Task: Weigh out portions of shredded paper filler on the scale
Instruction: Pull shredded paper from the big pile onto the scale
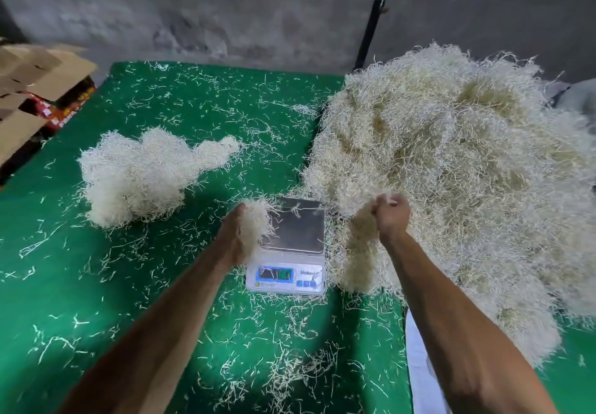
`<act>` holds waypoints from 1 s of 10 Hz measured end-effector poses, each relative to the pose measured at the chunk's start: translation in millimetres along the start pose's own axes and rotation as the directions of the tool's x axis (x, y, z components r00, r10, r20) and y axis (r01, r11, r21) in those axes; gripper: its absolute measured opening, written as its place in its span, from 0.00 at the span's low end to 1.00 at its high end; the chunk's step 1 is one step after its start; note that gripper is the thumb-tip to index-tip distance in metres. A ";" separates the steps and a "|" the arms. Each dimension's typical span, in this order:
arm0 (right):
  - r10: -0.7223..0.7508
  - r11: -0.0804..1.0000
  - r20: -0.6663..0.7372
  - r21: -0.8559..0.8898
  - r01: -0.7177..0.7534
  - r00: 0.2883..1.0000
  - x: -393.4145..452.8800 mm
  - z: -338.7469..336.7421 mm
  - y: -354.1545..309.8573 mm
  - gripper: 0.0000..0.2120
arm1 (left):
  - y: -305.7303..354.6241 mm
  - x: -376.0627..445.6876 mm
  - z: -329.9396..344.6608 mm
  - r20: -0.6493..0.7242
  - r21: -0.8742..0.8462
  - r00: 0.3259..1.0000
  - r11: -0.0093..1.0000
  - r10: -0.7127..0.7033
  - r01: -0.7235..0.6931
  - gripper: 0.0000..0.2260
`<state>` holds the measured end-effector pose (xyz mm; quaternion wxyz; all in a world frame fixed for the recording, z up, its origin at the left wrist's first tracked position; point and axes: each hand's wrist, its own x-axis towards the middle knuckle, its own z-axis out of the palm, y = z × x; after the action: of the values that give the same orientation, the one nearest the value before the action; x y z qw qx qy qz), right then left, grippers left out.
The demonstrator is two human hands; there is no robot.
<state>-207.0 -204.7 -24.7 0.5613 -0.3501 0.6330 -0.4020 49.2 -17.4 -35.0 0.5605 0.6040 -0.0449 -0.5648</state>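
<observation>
Shredded paper tuft [256, 220] clutched in left hand [237, 233] beside scale [290, 246]; right hand [392, 212] grasps strands from big pile [451, 171].

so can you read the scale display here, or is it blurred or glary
Head view: the scale display is too smeared and small to read; its metal pan shows dull sheen, not harsh glare; both the left hand and the right hand are motion-blurred; wide-angle bending at the edges.
</observation>
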 end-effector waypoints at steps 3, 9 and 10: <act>-0.802 0.153 0.247 -0.796 0.586 0.544 -34.2 13.7 6.4 0.12 | 4.0 1.0 32.2 0.008 0.072 0.997 0.994 0.075 -0.076 0.15; -0.045 0.436 0.696 -0.632 0.641 0.717 -72.2 79.3 69.7 0.30 | -12.0 10.0 17.1 0.020 0.397 0.993 0.911 0.113 -0.112 0.37; -0.241 0.452 0.570 -0.650 0.611 0.785 -63.8 81.8 71.4 0.04 | -6.8 3.5 13.3 -0.033 0.303 0.995 0.950 0.095 -0.081 0.13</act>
<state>-117.3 -126.3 -65.5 0.3296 -0.7902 0.5031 -0.1176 36.8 -25.7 -38.6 0.4874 0.6929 -0.1441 -0.5113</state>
